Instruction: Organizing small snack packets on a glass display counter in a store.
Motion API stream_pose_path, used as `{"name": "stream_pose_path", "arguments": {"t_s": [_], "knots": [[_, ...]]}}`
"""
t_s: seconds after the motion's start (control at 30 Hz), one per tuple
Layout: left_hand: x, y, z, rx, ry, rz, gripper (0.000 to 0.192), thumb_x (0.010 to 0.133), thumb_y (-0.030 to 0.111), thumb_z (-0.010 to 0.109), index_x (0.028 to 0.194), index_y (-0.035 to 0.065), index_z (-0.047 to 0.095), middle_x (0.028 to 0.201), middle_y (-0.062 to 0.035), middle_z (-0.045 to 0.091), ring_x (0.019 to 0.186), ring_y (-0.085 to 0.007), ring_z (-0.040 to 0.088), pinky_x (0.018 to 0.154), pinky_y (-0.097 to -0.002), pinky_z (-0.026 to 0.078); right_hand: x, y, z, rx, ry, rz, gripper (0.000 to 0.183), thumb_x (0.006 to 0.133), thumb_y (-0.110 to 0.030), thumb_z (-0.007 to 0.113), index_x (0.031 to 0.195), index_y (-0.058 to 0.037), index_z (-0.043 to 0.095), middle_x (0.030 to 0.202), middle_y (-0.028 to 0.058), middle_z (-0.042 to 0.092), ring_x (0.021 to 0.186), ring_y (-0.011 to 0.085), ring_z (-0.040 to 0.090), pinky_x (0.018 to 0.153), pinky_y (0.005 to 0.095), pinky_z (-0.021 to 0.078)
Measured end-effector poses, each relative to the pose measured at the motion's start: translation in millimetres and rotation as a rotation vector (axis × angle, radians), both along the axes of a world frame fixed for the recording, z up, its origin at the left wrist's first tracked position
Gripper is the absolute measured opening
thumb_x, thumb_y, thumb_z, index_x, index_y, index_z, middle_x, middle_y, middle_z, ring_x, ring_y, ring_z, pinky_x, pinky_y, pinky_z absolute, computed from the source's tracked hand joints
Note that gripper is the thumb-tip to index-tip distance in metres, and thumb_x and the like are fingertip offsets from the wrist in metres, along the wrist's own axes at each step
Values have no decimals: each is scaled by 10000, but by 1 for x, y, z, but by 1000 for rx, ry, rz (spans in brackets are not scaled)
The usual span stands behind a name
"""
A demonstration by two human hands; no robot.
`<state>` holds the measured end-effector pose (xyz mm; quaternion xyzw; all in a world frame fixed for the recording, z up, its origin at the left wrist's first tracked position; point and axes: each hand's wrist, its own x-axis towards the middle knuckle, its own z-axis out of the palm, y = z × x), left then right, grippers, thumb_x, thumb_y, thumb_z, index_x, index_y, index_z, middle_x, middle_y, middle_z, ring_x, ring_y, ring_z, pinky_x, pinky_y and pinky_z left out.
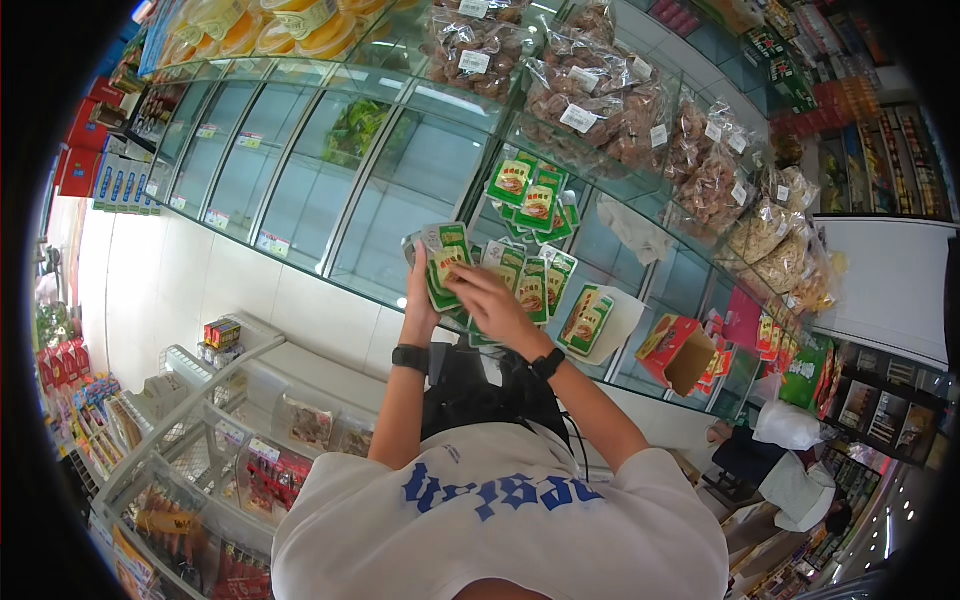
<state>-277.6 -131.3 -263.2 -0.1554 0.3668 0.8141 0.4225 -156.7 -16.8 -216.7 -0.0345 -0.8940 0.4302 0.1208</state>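
A small stack of green food pouches (452,251) is gripped in my left hand (421,289), above the edge of a glass display counter. My right hand (487,300) lies over the stack's front, its fingertips touching the top pouch; whether it grips anything is not plain. Just right of the hands, more green pouches (534,289) lie in a loose pile. Beyond them is another heap of the same pouches (538,199). An opened carton (589,322) with green pouches on it sits to the right of my right wrist.
Glass shelf dividers (367,180) run across the counter. Bagged dried goods (592,97) and yellow-filled tubs (300,22) stand on the upper glass shelf. A red box (671,352) is at the right. Wire-sided bins (247,420) stand behind me at left. Another person (787,480) is at lower right.
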Motion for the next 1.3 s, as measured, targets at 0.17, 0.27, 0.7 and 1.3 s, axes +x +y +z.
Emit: {"name": "stream_pose_path", "arguments": {"t_s": [0.17, 0.27, 0.7, 1.3], "knots": [[-5, -6, -6, -19, 130, -105, 234, 940, 89, 632, 1147, -14, 592, 1034, -108, 678, 870, -188, 682, 709, -318, 579, 4, 4, -4, -123, -6, -113, 325, 923, -99, 604, 1242, -46, 624, 1382, 156, 535, 1299, 341, 483, 1076, 446, 393], [-3, -8, 6, -50, 122, -96, 226, 941, 59, 618, 1151, -22, 590, 1046, -116, 683, 881, -198, 688, 732, -323, 586, -14, 49, -24, -33, -16, -555, 464, 913, -176, 642, 1339, -29, 532, 1454, 192, 456, 1347, 364, 424, 1113, 439, 353], [9, -14, 13, -78, 161, -147, 302, 920, 69, 640, 1203, 2, 559, 1096, -107, 660, 940, -201, 678, 757, -324, 587, -8, 111, -76, 405, -229, -642, 404, 919, -154, 623, 1306, -49, 582, 1370, 164, 545, 1281, 355, 480, 1080, 459, 396], [16, 18, 6, -117, 341, -169, 298, 912, 93, 676, 1184, 23, 574, 1111, -91, 649, 918, -177, 663, 759, -299, 556, 39, -9, 8, -200, -97, -213, 413, 944, -210, 617, 1309, -25, 559, 1371, 215, 534, 1243, 364, 534, 1016, 427, 435]]}}
